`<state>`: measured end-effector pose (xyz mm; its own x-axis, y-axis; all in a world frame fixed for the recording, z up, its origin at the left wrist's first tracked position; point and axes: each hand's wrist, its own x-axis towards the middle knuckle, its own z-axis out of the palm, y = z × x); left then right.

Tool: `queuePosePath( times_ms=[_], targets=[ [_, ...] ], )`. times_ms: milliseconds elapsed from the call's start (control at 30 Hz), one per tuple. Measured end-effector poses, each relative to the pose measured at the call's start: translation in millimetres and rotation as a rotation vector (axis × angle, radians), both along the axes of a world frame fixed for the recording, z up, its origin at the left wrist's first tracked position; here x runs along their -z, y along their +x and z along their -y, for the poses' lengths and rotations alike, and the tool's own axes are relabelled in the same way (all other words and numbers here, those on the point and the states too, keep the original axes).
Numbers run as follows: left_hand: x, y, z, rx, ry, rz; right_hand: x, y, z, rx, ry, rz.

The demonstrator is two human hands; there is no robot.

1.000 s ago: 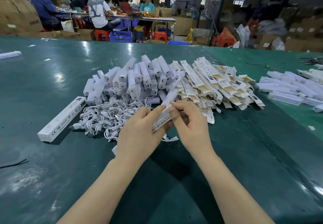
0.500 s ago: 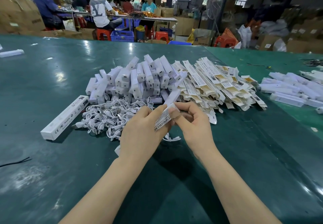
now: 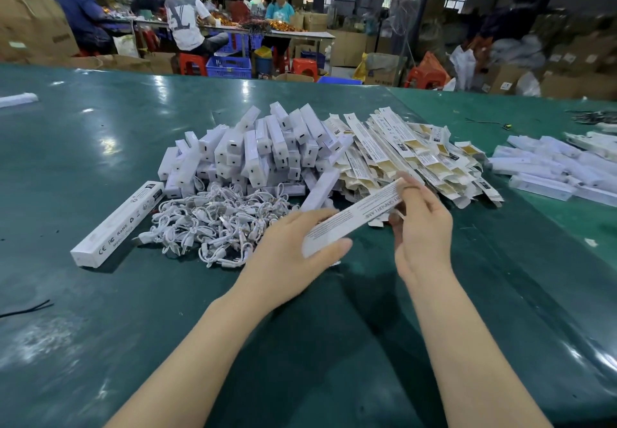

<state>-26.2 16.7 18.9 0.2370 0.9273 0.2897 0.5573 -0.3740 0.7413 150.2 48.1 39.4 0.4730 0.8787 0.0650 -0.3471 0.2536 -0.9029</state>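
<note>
Above green table (image 3: 100, 327): both hands grip long flat printed carton (image 3: 354, 217).

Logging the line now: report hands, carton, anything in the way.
Left hand grips long white carton at its near end. Right hand pinches far end. White cable pile close beside left hand.

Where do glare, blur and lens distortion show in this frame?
Head view: white glare patches dot the glossy green table; head view: its far edge bows from the wide lens; head view: the long white printed carton, held by the left hand and right hand, is slightly smeared, small print hard to read; the people behind are soft.
</note>
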Motion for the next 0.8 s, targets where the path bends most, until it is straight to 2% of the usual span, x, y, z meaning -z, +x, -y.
queuePosePath(
  times_ms=[100, 167, 300, 500, 567, 667, 700, 800],
  targets=[
    [-2, 9, 5, -0.038, -0.074, 0.463, 4, -4, 0, -0.026, 0.000, 0.050],
    [-1, 9, 4, -0.191, -0.021, 0.576, 7, -10, 1, -0.023, 0.035, 0.113],
    [-2, 7, 6, -0.425, 0.073, 0.613, 15, -20, 3, 0.011, 0.049, 0.258],
    [2, 2, 0, -0.439, 0.050, 0.528, 20, -21, 5, 0.058, 0.055, 0.495],
    [1, -2, -4, -0.312, -0.058, 0.540, 14, -13, 2, 0.037, -0.004, 0.416],
    [1, -8, -13, -0.162, -0.259, 0.628, 5, -1, -1, -0.178, -0.113, 0.039],
    [3, -9, -15, -0.149, -0.290, 0.641, 4, 2, -1, -0.223, -0.119, -0.013],
    [6, -9, -15, -0.150, -0.342, 0.642, 8, 0, -3, -0.160, -0.079, 0.160]
  ],
)
